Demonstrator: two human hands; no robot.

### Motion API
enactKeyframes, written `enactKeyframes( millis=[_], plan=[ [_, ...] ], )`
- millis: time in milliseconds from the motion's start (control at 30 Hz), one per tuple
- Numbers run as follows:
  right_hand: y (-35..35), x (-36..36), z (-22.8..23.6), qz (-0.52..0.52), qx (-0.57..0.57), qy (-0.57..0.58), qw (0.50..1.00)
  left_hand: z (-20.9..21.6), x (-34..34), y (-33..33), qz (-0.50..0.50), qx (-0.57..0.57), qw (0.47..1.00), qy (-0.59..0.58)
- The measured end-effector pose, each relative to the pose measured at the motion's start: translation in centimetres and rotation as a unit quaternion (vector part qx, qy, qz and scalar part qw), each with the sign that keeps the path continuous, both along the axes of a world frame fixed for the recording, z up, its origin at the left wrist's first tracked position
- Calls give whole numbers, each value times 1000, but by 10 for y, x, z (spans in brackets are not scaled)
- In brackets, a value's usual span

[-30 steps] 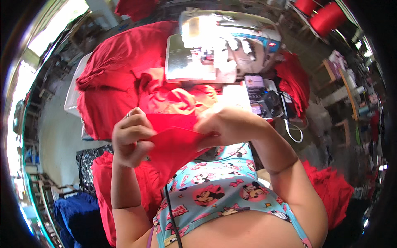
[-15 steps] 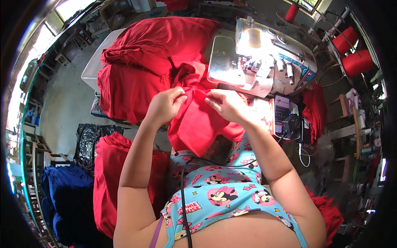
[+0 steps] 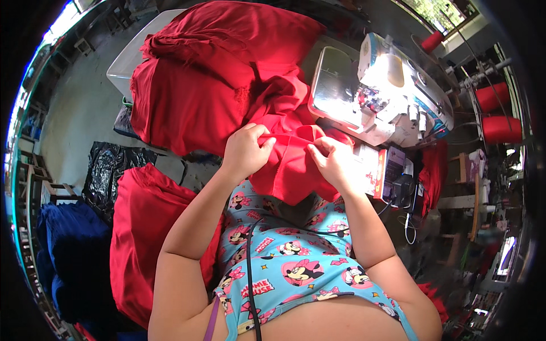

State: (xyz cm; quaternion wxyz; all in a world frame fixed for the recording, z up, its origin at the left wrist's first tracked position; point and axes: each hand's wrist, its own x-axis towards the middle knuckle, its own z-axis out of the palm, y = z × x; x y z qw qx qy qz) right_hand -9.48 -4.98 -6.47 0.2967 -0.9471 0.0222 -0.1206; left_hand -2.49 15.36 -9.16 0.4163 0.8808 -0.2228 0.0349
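Between my two hands a piece of red fabric (image 3: 287, 170) is held up by its edge, with a seam running down it and its lower part hanging over my lap. My left hand (image 3: 246, 150) pinches the edge between thumb and fingers. On the other side my right hand (image 3: 333, 162) pinches the same edge, thumb against the fingertips. Just beyond the hands, the cloth reaches toward a large heap of red fabric (image 3: 187, 96). A brightly lit white sewing machine (image 3: 398, 85) stands ahead on the right, near my right hand.
The heap rests over a translucent plastic bin (image 3: 122, 68). To my left lie another red fabric stack (image 3: 142, 238), dark blue fabric (image 3: 74, 244) and a black plastic bag (image 3: 114, 170). Red thread cones (image 3: 500, 129) stand at right. A black cable (image 3: 250, 273) crosses my lap.
The view has shifted, so the machine sits farther right. My hands have moved slightly apart, and the edge between them is spread wider. Both keep hold of the red fabric.
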Motion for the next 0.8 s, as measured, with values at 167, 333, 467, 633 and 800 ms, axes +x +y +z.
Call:
enactKeyframes(
  millis=[167, 333, 467, 633, 800],
  plan=[
    [16, 5, -2, 16, -135, -6, 991, -19, 5, -6, 36, -12, 999, 5],
    [24, 35, -7, 125, -276, -185, 935, -24, 6, -8, 39, -22, 998, -33],
    [24, 45, -12, 136, -297, -80, 942, -27, 7, -9, 37, -37, 998, -24],
    [14, 48, -14, 134, -156, -18, 978, -27, 7, -9, 42, -34, 998, -12],
    [21, 48, -4, 97, -81, 71, 989, -25, 8, -8, 43, -19, 999, -6]
  ],
)
